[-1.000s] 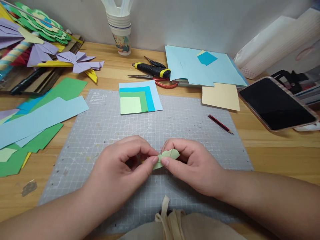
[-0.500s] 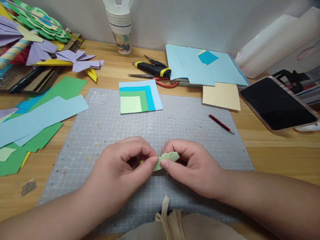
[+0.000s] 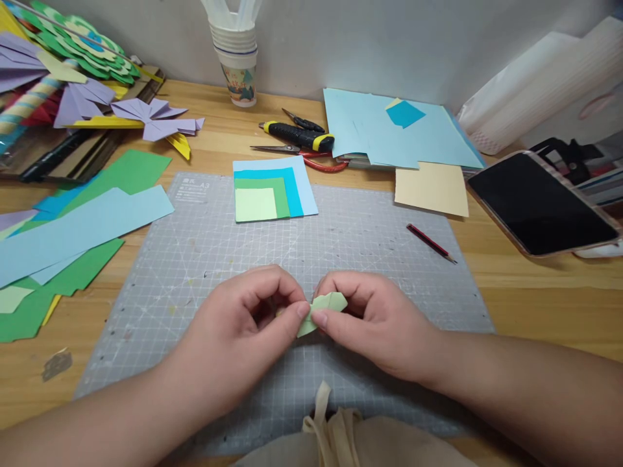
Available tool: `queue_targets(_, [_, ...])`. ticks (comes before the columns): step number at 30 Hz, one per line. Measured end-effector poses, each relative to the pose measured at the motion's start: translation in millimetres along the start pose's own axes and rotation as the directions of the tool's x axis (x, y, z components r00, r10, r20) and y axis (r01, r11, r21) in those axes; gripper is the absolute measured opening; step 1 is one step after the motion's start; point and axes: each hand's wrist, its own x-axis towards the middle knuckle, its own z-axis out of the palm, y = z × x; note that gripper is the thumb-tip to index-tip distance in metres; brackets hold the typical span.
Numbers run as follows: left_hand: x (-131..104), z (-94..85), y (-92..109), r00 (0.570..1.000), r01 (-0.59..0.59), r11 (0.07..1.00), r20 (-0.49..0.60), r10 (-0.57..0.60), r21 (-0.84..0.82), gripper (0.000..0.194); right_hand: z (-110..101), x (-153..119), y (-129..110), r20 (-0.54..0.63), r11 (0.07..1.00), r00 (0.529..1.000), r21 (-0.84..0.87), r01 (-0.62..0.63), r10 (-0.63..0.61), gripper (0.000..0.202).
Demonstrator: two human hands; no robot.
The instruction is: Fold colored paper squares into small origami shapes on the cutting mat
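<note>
A small pale green paper piece [image 3: 331,302], creased and with a shaped edge, is pinched between both hands above the grey cutting mat [image 3: 360,246]. My left hand [image 3: 248,324] grips its left end between thumb and forefinger. Close beside it, my right hand [image 3: 379,318] pinches the same piece, thumb on its near face. The other fingers of both hands are curled and partly hidden. Beyond the hands, a stack of square papers [image 3: 256,204] in pale green, green, blue and light blue lies on the mat.
A red and black pencil [image 3: 431,243] lies on the mat's right side. Behind are scissors [image 3: 324,163], a black and yellow tool [image 3: 299,135] and paper cups [image 3: 239,71]. A phone [image 3: 542,202] is at right; paper strips [image 3: 87,227] and paper flowers [image 3: 150,117] are at left.
The pale green piece has tilted slightly between the fingers, showing more of its face. Both hands have kept their pinch and barely moved.
</note>
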Motion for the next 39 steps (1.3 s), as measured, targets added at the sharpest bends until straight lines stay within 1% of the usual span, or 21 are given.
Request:
queue_targets(2, [-0.7, -1.1, -0.1, 1.000, -0.017, 0.999, 0.010, 0.017, 0.027, 0.018, -0.8, 0.1, 0.3, 0.010, 1.000, 1.000, -0.007, 0.009, -0.009, 0.017])
queue_targets(5, [-1.7, -3.1, 0.3, 0.998, -0.054, 0.997, 0.026, 0.053, 0.053, 0.020, -2.8, 1.0, 2.7, -0.019, 0.998, 0.998, -0.005, 0.058, -0.058, 0.011])
queue_targets(8, [-1.9, -3.5, 0.5, 0.996, -0.084, 0.993, 0.036, 0.081, 0.087, 0.021, -3.8, 2.3, 5.3, -0.043, 0.993, 0.992, -0.025, 0.117, -0.118, 0.010])
queue_targets(12, [-1.9, -1.1, -1.0, 0.997, -0.075, 0.991, 0.030, 0.072, 0.107, 0.019, -3.9, 3.0, 5.3, -0.056, 0.988, 0.988, -0.074, 0.138, -0.142, 0.014])
queue_targets(14, [-2.1, 0.4, -2.1, 0.998, -0.048, 0.996, 0.031, 0.045, 0.072, 0.014, -4.4, 2.4, 4.3, -0.085, 0.988, 0.985, -0.036, 0.149, -0.152, 0.015])
queue_targets(16, [-2.2, 1.7, -2.9, 0.999, -0.009, 0.999, 0.033, 0.008, 0.039, 0.011, -5.1, 1.6, 3.7, -0.113, 0.990, 0.984, 0.017, 0.138, -0.135, 0.016])
queue_targets(19, [-1.0, 2.8, -2.6, 0.999, 0.031, 0.999, 0.031, -0.032, 0.034, 0.012, -5.8, 1.0, 4.0, -0.140, 0.990, 0.984, 0.067, 0.123, -0.113, 0.019])
queue_targets(22, [1.2, 2.8, -1.0, 0.998, 0.052, 0.999, 0.024, -0.052, 0.009, 0.015, -5.7, 1.5, 4.7, -0.158, 0.989, 0.980, 0.068, 0.130, -0.118, 0.020])
queue_targets(24, [2.1, 2.3, -0.1, 0.998, 0.064, 0.998, 0.018, -0.063, -0.025, 0.016, -5.3, 2.1, 4.6, -0.150, 0.989, 0.982, 0.071, 0.128, -0.116, 0.019])
queue_targets(26, [2.1, 1.9, 0.0, 0.998, 0.067, 0.997, 0.012, -0.066, -0.050, 0.016, -4.6, 2.4, 4.4, -0.137, 0.989, 0.983, 0.066, 0.130, -0.120, 0.015])
queue_targets(30, [0.4, 1.5, -1.6, 0.999, 0.052, 0.997, -0.005, -0.053, -0.058, 0.016, -2.7, 2.7, 4.8, -0.119, 0.993, 0.986, -0.023, 0.113, -0.115, 0.011])
queue_targets(33, [-0.1, 1.3, -1.4, 0.997, 0.072, 0.994, -0.022, -0.074, -0.084, 0.014, -2.1, 3.0, 6.4, -0.106, 0.993, 0.988, -0.051, 0.109, -0.114, 0.011])
queue_targets(36, [1.3, -0.1, 0.5, 0.996, 0.081, 0.986, -0.019, -0.085, -0.146, 0.011, -2.5, 3.1, 7.2, -0.086, 0.994, 0.991, -0.032, 0.101, -0.103, 0.011])
queue_targets(39, [3.6, -2.8, 0.4, 0.995, 0.103, 0.963, 0.021, -0.101, -0.250, 0.010, -3.7, 2.7, 5.8, -0.074, 0.995, 0.992, -0.016, 0.102, -0.103, 0.012])
